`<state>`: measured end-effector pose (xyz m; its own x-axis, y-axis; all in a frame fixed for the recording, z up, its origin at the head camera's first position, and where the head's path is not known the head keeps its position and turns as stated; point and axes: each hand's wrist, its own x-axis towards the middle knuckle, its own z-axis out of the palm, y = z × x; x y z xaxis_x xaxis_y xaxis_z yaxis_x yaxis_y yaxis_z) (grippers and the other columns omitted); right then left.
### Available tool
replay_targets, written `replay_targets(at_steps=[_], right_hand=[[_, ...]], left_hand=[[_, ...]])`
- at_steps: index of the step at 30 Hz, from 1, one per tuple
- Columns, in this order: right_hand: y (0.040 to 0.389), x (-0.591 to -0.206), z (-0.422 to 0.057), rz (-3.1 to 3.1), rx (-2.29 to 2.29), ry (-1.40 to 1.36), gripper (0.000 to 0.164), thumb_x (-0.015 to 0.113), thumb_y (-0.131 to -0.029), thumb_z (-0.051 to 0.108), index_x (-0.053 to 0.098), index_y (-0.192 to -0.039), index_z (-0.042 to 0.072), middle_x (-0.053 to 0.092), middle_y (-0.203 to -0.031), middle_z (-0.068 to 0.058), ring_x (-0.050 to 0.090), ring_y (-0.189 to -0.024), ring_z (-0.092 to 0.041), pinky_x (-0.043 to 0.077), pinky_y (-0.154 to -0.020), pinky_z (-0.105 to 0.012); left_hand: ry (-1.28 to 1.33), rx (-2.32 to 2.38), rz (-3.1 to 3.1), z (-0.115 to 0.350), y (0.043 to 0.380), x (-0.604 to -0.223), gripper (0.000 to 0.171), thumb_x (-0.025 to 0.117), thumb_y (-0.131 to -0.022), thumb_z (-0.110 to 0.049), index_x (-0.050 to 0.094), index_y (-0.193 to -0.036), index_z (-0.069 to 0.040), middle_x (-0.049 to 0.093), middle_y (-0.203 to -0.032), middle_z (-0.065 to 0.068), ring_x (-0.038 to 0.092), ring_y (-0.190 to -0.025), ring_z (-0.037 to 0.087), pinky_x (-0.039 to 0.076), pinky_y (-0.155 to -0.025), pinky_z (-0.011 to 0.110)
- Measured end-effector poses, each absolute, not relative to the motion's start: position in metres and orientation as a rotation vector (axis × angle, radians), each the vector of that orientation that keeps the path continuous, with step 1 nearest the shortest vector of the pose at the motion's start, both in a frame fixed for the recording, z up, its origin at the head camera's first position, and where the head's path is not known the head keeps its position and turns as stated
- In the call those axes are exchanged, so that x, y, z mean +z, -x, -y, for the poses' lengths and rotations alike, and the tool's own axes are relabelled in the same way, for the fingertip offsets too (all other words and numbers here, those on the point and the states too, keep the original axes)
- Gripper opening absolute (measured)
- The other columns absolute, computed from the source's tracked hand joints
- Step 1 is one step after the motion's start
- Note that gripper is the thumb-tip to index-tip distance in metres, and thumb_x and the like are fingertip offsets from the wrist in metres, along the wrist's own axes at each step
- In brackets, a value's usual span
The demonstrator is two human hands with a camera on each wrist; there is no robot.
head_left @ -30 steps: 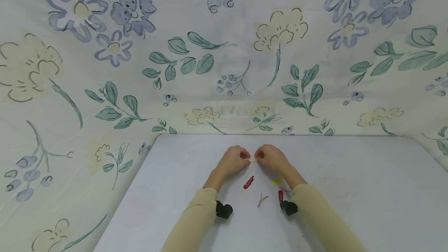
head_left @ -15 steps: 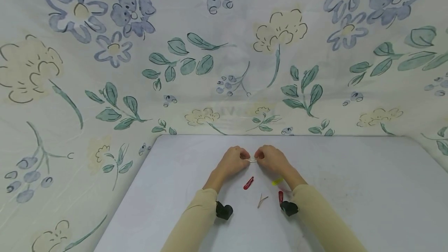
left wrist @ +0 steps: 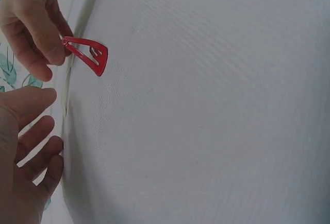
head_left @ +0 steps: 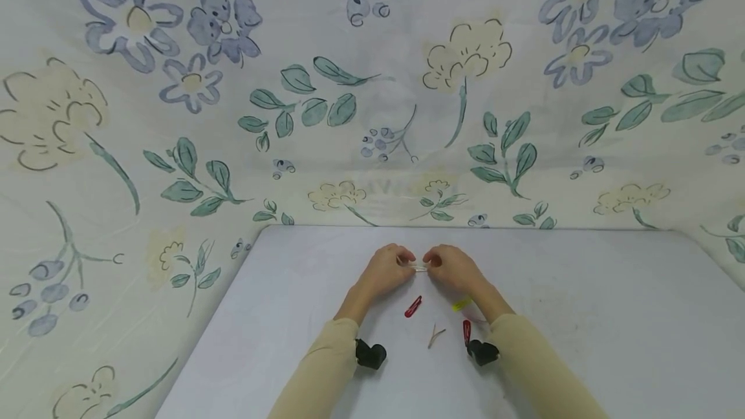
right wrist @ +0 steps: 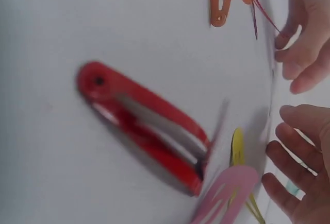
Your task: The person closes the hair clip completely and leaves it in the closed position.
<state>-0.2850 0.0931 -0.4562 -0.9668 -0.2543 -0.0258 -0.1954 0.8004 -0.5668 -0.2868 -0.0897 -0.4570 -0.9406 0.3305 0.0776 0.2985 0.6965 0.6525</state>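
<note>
Near right lie one red metal hair clip (head_left: 467, 331), one orange forked clip (head_left: 434, 336); then one pink clip (right wrist: 238, 178), one yellow clip (right wrist: 237, 149), second red clip (head_left: 413, 306). Far middle, left hand (head_left: 387, 271) and right hand (head_left: 456, 271), bent inward, pinch one thin whitish strip (head_left: 420, 269).

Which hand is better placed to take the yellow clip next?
Probably the right hand: the yellow clip lies close to its wrist, while the left hand is farther away. Both hands hold a small pale thing, so the right may need freeing first.
</note>
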Motion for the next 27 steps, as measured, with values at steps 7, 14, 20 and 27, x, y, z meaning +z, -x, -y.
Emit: replay_targets(at_steps=[7,14,20,27], right_hand=[[0.279,-0.456,-0.099,-2.863,-1.052,0.341,0.016,0.067,-0.091,0.013,0.071,-0.106,0.012,0.066,-0.100,-0.003,0.057,-0.090,-0.019,0.052,-0.087,-0.038],[0.268,-0.458,-0.103,-2.839,-1.178,0.344,0.018,0.069,-0.091,0.013,0.071,-0.109,0.012,0.067,-0.098,-0.001,0.059,-0.089,-0.017,0.053,-0.085,-0.036],[0.257,-0.454,-0.102,-2.815,-1.210,0.394,0.019,0.070,-0.090,0.013,0.070,-0.110,0.012,0.067,-0.099,0.000,0.059,-0.091,-0.017,0.052,-0.087,-0.039],[0.247,-0.449,-0.101,-2.769,-1.233,0.482,0.021,0.070,-0.089,0.011,0.070,-0.110,0.011,0.067,-0.100,0.000,0.060,-0.094,-0.017,0.051,-0.086,-0.040]], left_hand=[[-0.501,1.190,-2.826,0.092,0.280,-0.453,0.022,0.071,-0.086,-0.013,0.070,-0.108,-0.008,0.063,-0.100,0.005,0.057,-0.092,0.019,0.048,-0.080,0.035],[-0.520,1.264,-2.794,0.094,0.270,-0.450,0.029,0.072,-0.086,-0.020,0.069,-0.112,-0.009,0.065,-0.106,0.005,0.058,-0.100,0.021,0.050,-0.079,0.034],[-0.524,1.299,-2.788,0.100,0.255,-0.452,0.032,0.072,-0.086,-0.023,0.067,-0.116,-0.011,0.065,-0.111,0.004,0.058,-0.105,0.022,0.051,-0.081,0.035],[-0.554,1.325,-2.793,0.108,0.240,-0.455,0.034,0.072,-0.085,-0.022,0.067,-0.116,-0.010,0.065,-0.111,0.006,0.058,-0.106,0.024,0.049,-0.086,0.039]])
